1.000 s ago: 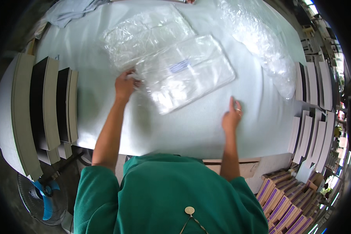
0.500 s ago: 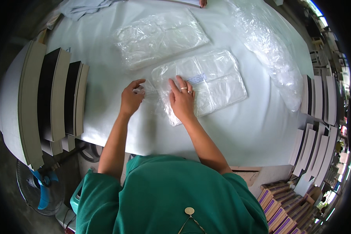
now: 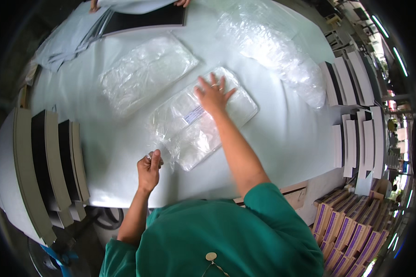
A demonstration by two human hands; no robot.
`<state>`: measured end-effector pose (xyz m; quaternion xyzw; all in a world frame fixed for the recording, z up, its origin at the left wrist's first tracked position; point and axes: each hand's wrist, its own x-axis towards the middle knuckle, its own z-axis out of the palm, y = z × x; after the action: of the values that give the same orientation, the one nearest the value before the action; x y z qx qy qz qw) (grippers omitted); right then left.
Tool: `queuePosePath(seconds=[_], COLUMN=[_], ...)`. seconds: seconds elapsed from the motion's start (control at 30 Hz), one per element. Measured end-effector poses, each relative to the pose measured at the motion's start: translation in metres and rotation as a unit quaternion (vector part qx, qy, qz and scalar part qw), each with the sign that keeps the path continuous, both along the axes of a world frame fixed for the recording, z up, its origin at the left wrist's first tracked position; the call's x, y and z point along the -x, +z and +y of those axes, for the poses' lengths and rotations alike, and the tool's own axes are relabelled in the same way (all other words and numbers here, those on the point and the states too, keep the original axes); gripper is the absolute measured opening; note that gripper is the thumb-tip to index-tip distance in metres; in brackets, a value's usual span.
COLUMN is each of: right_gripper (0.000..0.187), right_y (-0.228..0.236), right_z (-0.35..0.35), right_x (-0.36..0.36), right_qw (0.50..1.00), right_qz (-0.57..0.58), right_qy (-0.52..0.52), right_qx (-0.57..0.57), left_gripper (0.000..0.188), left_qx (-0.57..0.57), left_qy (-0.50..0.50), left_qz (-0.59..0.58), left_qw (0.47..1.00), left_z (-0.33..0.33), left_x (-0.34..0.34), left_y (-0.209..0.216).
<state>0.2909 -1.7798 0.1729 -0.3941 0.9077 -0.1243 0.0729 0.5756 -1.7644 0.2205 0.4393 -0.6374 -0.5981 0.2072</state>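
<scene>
A flat stack of clear plastic bags (image 3: pixel 196 143) lies slantwise on the pale table, with a small printed label (image 3: pixel 193 115) near its middle. My right hand (image 3: pixel 213 96) rests with spread fingers on the far part of this stack. At the near left end, my left hand (image 3: pixel 149 170) is closed, thumb up, and gripping loose clear plastic that trails from the stack. Whether it has one layer or more cannot be made out. Farther left lies a second flat stack of clear plastic bags (image 3: pixel 148 69), touched by neither hand.
A long crumpled bundle of clear plastic (image 3: pixel 277 51) lies at the back right. Thick white and black panels stand at left (image 3: pixel 21 171) and right (image 3: pixel 351 83). Across the table, another person's hands hold a dark flat panel (image 3: pixel 143 19) beside pale grey sheets (image 3: pixel 74 39).
The view has shifted. My left hand has come nearer me and closed on the plastic. My right hand has slid to the stack's far part, fingers spread. A co-worker's dark panel now shows.
</scene>
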Motion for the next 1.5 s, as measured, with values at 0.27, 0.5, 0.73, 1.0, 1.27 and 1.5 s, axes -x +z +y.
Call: queuePosePath(seconds=[0.27,0.5,0.73,1.0,1.27,1.5], right_gripper=[0.057,0.035,0.021,0.027,0.020,0.019], right_y=[-0.024,-0.017,0.003,0.001,0.026,0.037], right_z=[0.054,0.053,0.049,0.059,0.050,0.059], right_x=[0.035,-0.046,0.020,0.047,-0.017,-0.157], right_qw=[0.997,0.929,0.775,0.865,0.898,0.895], right_qz=[0.037,-0.259,-0.425,-0.307,0.320,-0.387], right_qy=[-0.042,-0.067,-0.277,-0.222,0.010,0.188], right_qx=[0.043,0.257,0.378,0.329,0.300,0.122], left_gripper=[0.041,0.040,0.048,0.045,0.027,0.043], left_qx=[-0.051,0.090,0.002,-0.051,-0.011,-0.072], left_qy=[0.053,0.181,0.014,-0.021,0.008,-0.163], left_qz=[-0.084,-0.263,-0.109,-0.063,-0.016,0.122], left_qw=[0.994,0.943,0.994,0.996,1.000,0.976], left_z=[-0.003,-0.003,0.009,0.017,0.010,0.032], left_x=[-0.134,-0.085,-0.084,-0.105,-0.098,-0.044], left_y=[-0.016,-0.022,0.026,0.024,0.015,0.010])
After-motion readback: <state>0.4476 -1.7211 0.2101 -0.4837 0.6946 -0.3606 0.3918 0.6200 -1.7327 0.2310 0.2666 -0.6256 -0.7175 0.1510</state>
